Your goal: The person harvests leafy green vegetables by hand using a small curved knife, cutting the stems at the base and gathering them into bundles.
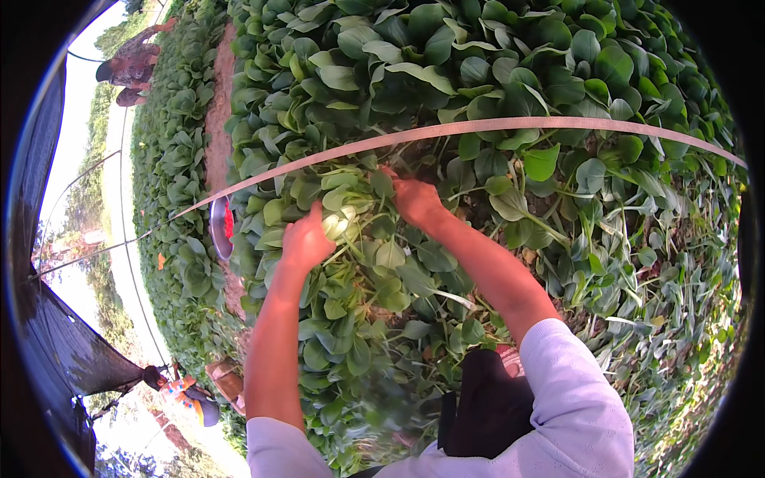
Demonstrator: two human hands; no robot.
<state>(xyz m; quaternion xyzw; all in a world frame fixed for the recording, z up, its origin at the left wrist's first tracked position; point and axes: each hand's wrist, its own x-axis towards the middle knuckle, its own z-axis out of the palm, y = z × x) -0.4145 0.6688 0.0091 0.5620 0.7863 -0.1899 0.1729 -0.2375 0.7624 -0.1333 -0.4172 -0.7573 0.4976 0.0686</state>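
My left hand [309, 239] is closed around a bunch of leafy greens that look like bok choy [339, 222]; their pale, thick stalk bases show beside my fingers. To its right, my right hand [414, 200] reaches low among the plants at the near side of the standing crop. Leaves hide its fingertips, so whether they grip a stem cannot be told. Dense rows of standing greens [430, 54] fill the ground beyond both hands. Loose, flattened leaves and stems [621, 310] cover the soil to the right.
A pale flat strip [466, 126] arches over the bed just beyond my hands. A metal bowl with red contents [221, 229] sits by the soil path [220, 113]. At lower left are a brown container [227, 382] and a person [182, 394]; another person [131, 66] bends at upper left. Dark shade netting [77, 340] hangs left.
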